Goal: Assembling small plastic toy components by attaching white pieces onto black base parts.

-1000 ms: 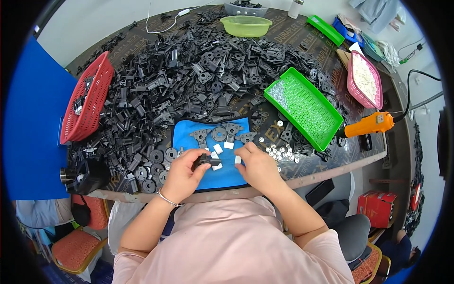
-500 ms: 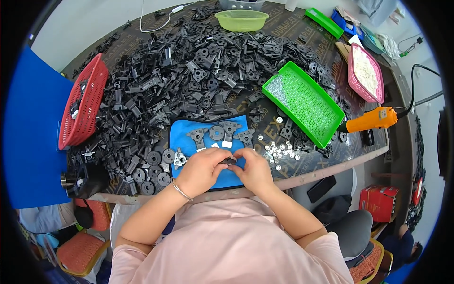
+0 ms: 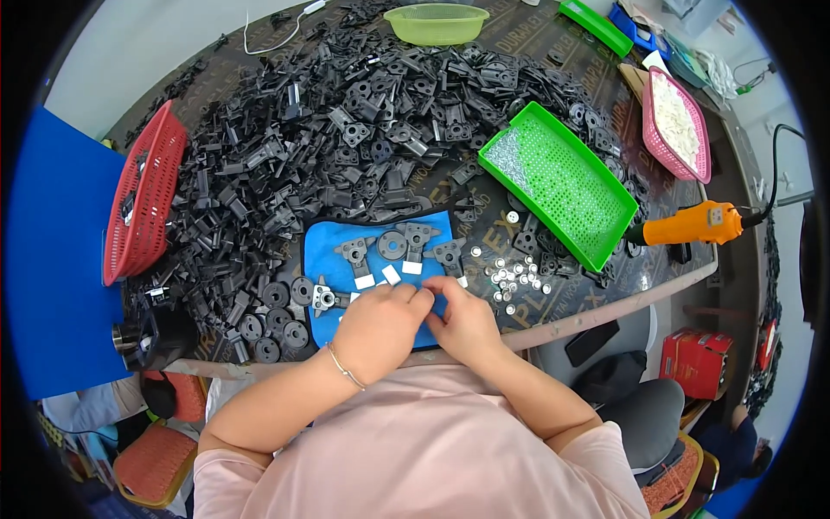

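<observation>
- At the near edge, the left hand [image 3: 378, 330] and right hand [image 3: 468, 322] were brought together, with the fingertips meeting over the mat. The fingers of both were bent inward. Whatever lay between them was hidden, so it could not be told whether a part was gripped.
- Close two-handed handling of a small part was judged to be the step in hand, probably fitting. For the next move, steadying by one hand and careful pressing or turning by the other seemed called for.
- Just beyond the fingers, white blocks [image 3: 392, 274] were spread on the blue mat [image 3: 319, 259]. Black brackets [image 3: 418, 232] were laid farther up it, two with a white block at the near end, and a grey disc [image 3: 392, 246] was set between those two. These parts were left within easy reach.
- At the mat's left edge, a silver-faced part [image 3: 323, 298] was seen; on the table to the right, small round silver pieces [image 3: 519, 277] were scattered.
- Farther right, a green tray [image 3: 571, 186] was placed, with an orange power tool [image 3: 692, 227] near its near corner.
- Beyond the mat, a large heap of black parts [image 3: 363, 130] was spread, flanked at left by a red basket [image 3: 160, 173].
- At the far edge, a yellow-green bowl [image 3: 437, 26] was stood.
</observation>
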A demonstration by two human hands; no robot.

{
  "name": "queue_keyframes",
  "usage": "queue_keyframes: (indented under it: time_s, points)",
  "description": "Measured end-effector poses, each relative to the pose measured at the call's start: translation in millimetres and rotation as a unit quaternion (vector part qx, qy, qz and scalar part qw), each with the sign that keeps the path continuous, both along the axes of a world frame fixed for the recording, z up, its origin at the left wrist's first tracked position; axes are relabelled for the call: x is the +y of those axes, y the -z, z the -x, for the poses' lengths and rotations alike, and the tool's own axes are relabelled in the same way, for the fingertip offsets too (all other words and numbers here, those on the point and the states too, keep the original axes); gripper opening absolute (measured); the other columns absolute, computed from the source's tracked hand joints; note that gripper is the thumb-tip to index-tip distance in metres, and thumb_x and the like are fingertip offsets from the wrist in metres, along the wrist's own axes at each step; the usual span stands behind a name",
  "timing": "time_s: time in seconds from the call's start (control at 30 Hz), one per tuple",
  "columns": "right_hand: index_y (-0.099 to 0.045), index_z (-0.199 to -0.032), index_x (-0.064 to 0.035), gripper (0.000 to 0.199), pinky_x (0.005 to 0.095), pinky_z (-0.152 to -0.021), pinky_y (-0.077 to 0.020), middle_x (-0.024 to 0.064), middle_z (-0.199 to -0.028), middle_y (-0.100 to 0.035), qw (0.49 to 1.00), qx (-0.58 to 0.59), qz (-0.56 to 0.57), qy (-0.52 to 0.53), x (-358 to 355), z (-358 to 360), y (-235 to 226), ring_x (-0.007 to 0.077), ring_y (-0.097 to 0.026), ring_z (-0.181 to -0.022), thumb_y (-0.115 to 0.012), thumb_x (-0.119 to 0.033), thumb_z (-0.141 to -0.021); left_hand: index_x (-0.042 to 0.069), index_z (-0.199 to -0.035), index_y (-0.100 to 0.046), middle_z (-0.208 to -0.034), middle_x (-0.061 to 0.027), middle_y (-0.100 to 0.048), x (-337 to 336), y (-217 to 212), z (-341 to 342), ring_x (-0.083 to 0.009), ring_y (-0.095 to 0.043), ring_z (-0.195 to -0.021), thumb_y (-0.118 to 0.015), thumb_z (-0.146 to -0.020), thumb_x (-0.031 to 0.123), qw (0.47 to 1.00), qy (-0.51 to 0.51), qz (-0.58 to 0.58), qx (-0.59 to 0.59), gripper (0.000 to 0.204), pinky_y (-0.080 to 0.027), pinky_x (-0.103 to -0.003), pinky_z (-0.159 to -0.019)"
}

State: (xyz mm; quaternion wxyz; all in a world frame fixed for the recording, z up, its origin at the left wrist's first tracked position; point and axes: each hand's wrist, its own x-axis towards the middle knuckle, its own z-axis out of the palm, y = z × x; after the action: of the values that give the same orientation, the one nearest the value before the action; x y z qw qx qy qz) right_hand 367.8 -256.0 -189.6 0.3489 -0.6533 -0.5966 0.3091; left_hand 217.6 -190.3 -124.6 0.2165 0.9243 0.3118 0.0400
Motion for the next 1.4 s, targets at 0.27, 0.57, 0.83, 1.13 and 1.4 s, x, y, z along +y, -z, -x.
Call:
queue_keyframes:
  time_s: [0.27, 0.57, 0.83, 1.13, 1.4]
  points:
    - [-0.063, -0.102, -0.0080, 0.027, 0.0287, -0.050, -0.0470, 0.0099, -0.090, -0.064, 0.997, -0.041, -0.070, 0.009, 21.3, -32.6, -31.1, 0.0179, -0.058, -0.057, -0.065, 0.001, -0.077, 0.005, -0.089, -0.059, -0.079, -0.0089, -0.059, -15.0, -1.4, -4.6, -0.0274, -0.062, -0.074, -0.059, -0.071, 0.007, 0.996, 0.003, -0.073, 0.049, 0.019, -0.051, -0.038, -0.066]
    - [-0.062, -0.092, -0.0079, 0.014, 0.0394, -0.076, -0.0511, 0.0072, -0.110, -0.060, 0.972, -0.222, -0.025, -0.067, 111.5, -39.1, -29.9, 0.0324, -0.062, -0.091, -0.068, -0.015, -0.081, 0.004, -0.100, -0.058, -0.091, -0.0138, -0.064, 15.4, -8.0, -5.7, -0.0310, -0.061, -0.088, -0.062, -0.081, 0.015, 0.995, -0.013, 0.085, 0.052, 0.023, -0.049, -0.043, -0.075]
    - [-0.062, -0.089, -0.0054, 0.014, 0.0358, -0.067, -0.0505, 0.0102, -0.093, -0.060, 0.970, -0.184, -0.157, -0.001, 87.2, -46.9, -31.3, 0.0270, -0.062, -0.076, -0.071, -0.008, -0.078, 0.008, -0.114, -0.058, -0.100, -0.0098, -0.065, 10.4, 11.7, -5.7, -0.0304, -0.057, -0.098, -0.065, -0.084, 0.023, 0.999, -0.014, 0.039, 0.023, 0.034, -0.042, -0.041, -0.084]
    - [-0.060, -0.117, -0.0131, 0.043, 0.0377, -0.069, -0.0524, 0.0128, -0.121, -0.053, 0.972, -0.197, -0.115, -0.057, 31.7, -24.4, -24.5, 0.0295, -0.064, -0.076, -0.074, -0.019, -0.077, 0.012, -0.097, -0.068, -0.112, -0.0052, -0.059, 2.7, 27.7, 40.6, -0.0255, -0.051, -0.107, -0.070, -0.075, 0.015, 0.988, -0.118, -0.067, -0.068, 0.022, -0.035, -0.043, -0.091]
    - [-0.062, -0.111, -0.0092, 0.037, 0.0408, -0.081, -0.0493, 0.0133, -0.118, -0.054, 0.965, -0.234, -0.110, -0.036, 30.8, -13.1, -48.8, 0.0338, -0.057, -0.102, -0.073, -0.015, -0.077, 0.006, -0.090, -0.067, -0.130, -0.0151, -0.051, 34.2, 42.3, 34.8, -0.0295, -0.041, -0.127, -0.066, -0.073, 0.016, 0.963, -0.153, -0.200, -0.092, 0.019, -0.026, -0.053, -0.104]
